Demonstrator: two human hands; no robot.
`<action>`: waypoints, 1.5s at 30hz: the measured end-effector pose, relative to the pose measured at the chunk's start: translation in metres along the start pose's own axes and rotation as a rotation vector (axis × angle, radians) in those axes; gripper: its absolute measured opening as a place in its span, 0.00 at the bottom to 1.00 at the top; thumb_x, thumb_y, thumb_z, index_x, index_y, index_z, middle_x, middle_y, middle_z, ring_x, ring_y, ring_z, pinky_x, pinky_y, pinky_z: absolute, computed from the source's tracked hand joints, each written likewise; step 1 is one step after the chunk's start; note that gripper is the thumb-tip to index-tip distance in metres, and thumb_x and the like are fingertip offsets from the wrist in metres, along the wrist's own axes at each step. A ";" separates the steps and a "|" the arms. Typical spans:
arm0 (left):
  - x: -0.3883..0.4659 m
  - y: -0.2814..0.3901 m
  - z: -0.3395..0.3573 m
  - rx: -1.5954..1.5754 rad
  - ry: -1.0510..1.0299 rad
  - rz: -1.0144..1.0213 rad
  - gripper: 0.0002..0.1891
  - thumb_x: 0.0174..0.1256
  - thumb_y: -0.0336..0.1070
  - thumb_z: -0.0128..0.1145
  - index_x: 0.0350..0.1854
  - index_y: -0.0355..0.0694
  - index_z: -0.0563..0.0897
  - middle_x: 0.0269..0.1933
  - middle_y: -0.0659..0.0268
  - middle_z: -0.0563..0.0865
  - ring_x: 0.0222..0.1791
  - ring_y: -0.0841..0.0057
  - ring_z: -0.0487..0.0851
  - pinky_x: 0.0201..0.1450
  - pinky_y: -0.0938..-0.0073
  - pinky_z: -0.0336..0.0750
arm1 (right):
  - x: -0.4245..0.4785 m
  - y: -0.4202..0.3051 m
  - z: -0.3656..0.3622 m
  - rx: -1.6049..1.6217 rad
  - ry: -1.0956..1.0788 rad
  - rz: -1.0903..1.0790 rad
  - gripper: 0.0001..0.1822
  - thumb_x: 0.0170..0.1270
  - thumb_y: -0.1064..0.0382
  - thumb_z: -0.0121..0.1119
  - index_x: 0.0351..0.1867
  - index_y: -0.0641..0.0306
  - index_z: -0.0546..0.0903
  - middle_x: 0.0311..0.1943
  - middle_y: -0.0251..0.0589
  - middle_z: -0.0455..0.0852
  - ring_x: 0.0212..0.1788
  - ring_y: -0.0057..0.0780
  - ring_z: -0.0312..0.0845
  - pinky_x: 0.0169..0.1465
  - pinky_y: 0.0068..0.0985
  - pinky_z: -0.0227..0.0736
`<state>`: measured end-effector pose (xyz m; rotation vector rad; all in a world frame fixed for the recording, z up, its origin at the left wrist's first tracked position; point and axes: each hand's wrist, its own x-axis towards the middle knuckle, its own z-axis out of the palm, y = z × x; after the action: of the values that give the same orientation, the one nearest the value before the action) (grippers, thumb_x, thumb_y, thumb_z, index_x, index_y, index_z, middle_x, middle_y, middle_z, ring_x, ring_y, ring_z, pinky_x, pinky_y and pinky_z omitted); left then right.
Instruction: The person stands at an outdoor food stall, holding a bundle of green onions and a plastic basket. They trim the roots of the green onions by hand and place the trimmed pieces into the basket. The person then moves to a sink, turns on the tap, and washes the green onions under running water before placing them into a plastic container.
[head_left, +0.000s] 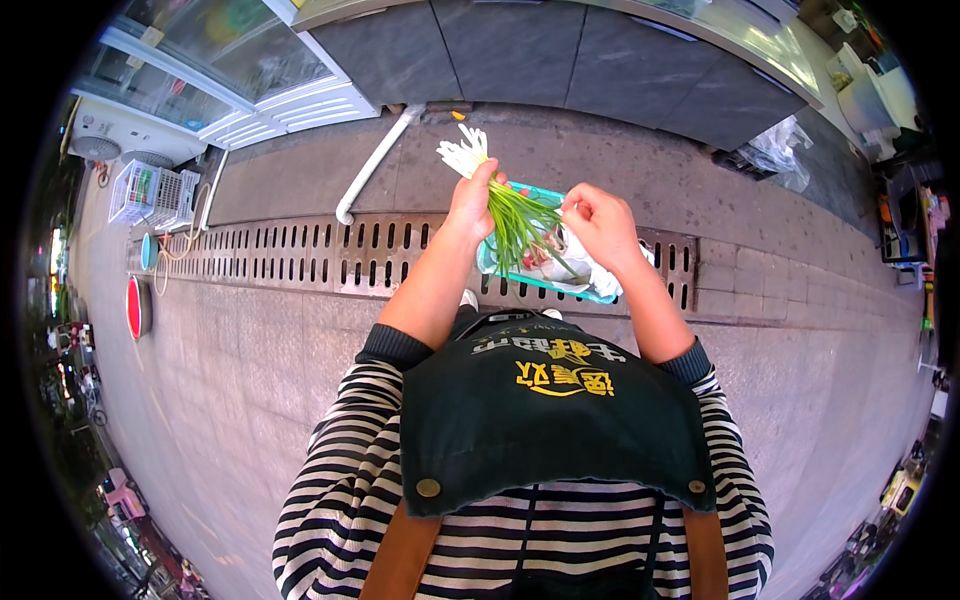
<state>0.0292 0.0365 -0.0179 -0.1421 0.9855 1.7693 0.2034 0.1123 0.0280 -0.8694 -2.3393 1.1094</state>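
A bunch of green onions (517, 217) with white root ends is gripped near those ends by my left hand (476, 199), its green leaves hanging down to the right. My right hand (600, 225) is beside the leaf tips with its fingers curled in; whether a leaf is pinched between them cannot be told. Beneath both hands a turquoise plastic basket (559, 288) holds white plastic bags (589, 274) and something reddish, partly hidden by the leaves. A dark green apron (555, 442) with yellow and white writing covers my chest.
A slotted metal drain grate (300, 251) crosses the paved floor under the basket. Dark cabinets (510, 52) stand ahead, with a white pipe (375, 165) on the ground. At the left are a glass-door display fridge (292, 105), a white crate (135, 191) and a red-lined basin (137, 307).
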 end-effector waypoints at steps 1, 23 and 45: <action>0.000 -0.002 0.001 -0.002 0.009 0.010 0.08 0.61 0.36 0.51 0.28 0.40 0.67 0.20 0.67 0.70 0.22 0.75 0.71 0.44 0.55 0.75 | -0.001 -0.004 0.000 -0.169 0.007 -0.080 0.02 0.47 0.66 0.53 0.24 0.60 0.76 0.14 0.34 0.66 0.18 0.19 0.67 0.23 0.23 0.60; -0.006 -0.016 0.006 0.213 0.322 0.428 0.09 0.61 0.31 0.44 0.42 0.36 0.65 0.25 0.63 0.71 0.21 0.75 0.72 0.26 0.69 0.73 | -0.019 -0.004 0.020 -0.319 -0.215 -0.089 0.14 0.54 0.55 0.45 0.23 0.63 0.75 0.22 0.48 0.80 0.30 0.43 0.77 0.35 0.34 0.70; 0.029 0.026 -0.072 -0.277 0.363 -0.012 0.08 0.61 0.33 0.46 0.37 0.33 0.69 0.36 0.57 0.73 0.34 0.61 0.76 0.38 0.55 0.74 | -0.012 0.003 0.007 -0.516 -0.381 -0.032 0.11 0.49 0.55 0.48 0.25 0.58 0.78 0.25 0.46 0.81 0.32 0.43 0.77 0.36 0.35 0.70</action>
<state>-0.0302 0.0069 -0.0661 -0.6620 0.9826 1.9007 0.2090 0.1017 0.0201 -0.8351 -3.0220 0.7075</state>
